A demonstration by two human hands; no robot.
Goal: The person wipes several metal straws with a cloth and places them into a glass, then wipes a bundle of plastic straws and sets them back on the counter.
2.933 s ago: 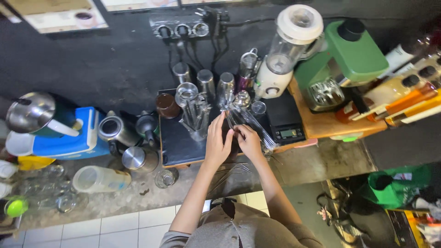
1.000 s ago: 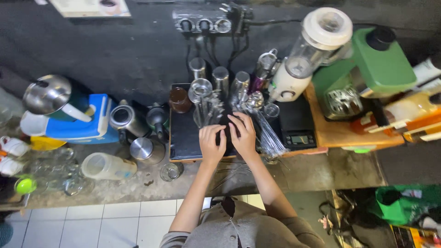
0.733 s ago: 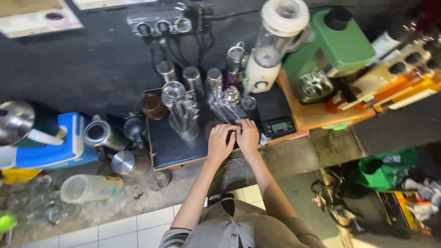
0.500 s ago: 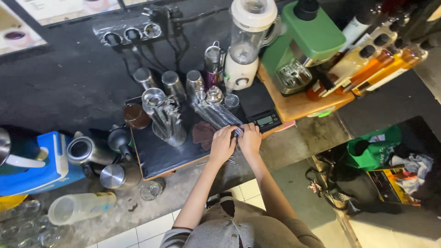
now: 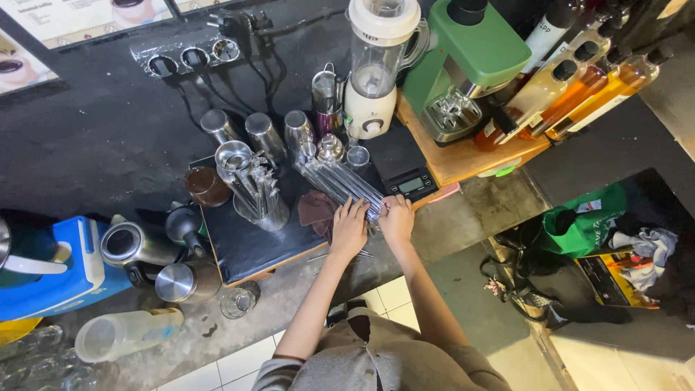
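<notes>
Both hands now rest at the near end of the bundle of metal straws (image 5: pixel 340 182), having drawn back from mid-bundle toward the 6 o'clock edge of the black mat (image 5: pixel 246 246). The left hand (image 5: pixel 349 230) lies flat, fingers spread over the straw ends and the brown cloth (image 5: pixel 316 210). The right hand (image 5: pixel 397 221) curls on the straw ends at 3 o'clock of the left; whether it grips them cannot be told. The bundle runs toward 11 o'clock, beside the digital scale (image 5: pixel 410 182). The shift suggests the straw ends are being evened up.
</notes>
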